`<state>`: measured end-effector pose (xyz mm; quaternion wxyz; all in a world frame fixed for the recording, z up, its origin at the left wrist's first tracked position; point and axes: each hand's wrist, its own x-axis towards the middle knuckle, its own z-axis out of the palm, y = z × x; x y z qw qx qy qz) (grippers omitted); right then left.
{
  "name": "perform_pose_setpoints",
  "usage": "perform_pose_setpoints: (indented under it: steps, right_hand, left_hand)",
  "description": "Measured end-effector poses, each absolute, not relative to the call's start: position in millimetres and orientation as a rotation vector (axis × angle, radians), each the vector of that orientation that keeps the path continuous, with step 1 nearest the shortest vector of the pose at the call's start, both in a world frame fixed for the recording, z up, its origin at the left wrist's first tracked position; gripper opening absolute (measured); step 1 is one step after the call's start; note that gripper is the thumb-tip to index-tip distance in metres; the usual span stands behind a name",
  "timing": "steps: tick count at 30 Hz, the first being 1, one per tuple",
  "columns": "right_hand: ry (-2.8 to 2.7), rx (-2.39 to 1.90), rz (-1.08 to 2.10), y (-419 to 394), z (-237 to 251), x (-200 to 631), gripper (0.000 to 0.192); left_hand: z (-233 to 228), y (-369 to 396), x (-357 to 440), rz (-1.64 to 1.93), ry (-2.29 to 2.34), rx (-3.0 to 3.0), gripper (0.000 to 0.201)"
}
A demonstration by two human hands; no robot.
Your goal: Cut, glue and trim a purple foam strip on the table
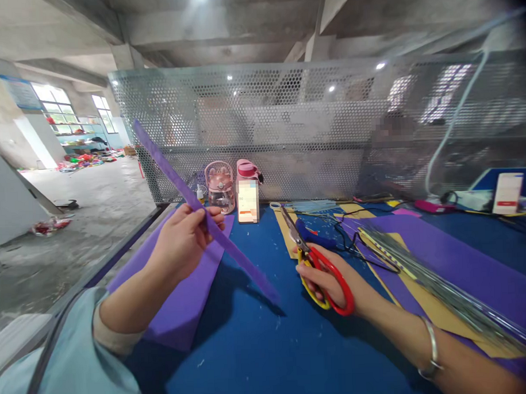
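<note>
My left hand (184, 237) pinches a long narrow purple strip (234, 249) near its middle, holding it slanted above the table. Under that forearm lies a purple sheet (181, 315). In my right hand (328, 275) is a pair of scissors (305, 247) with one red and one yellow handle. Their blades point up and away from me and look nearly closed. The scissors and the strip are apart. Just beyond the scissors lie a tan strip of sheet (285, 230) and a dark blue tool (314, 235), partly hidden, whose kind I cannot make out.
On the blue table (260, 358), a phone (248, 202) stands before pink bottles (221, 193). To the right, a bundle of thin stems (443, 288) lies over purple (472, 253) and tan sheets. Black cables run behind. A perforated metal screen (286, 121) borders the far side.
</note>
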<state>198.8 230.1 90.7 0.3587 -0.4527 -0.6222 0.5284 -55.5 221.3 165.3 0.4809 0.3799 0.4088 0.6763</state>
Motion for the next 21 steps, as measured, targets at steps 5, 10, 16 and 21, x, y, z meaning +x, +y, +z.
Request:
perform_pose_setpoints:
  steps: [5, 10, 16, 21]
  right_hand:
    - [-1.506, -0.996, 1.5, 229, 97, 172, 0.051]
    - [-1.464, -0.953, 1.602, 222, 87, 167, 0.052]
    - [-1.242, -0.97, 1.554, 233, 72, 178, 0.051]
    - [-1.07, -0.929, 1.451, 253, 82, 195, 0.046]
  left_hand:
    - [158, 225, -36, 1.426, 1.005, 0.696, 0.017]
    - [129, 217, -26, 1.195, 0.974, 0.71, 0.011]
    - [93, 206, -26, 0.784, 0.907, 1.016, 0.023]
    - [115, 203, -39, 0.454, 0.912, 1.388, 0.029]
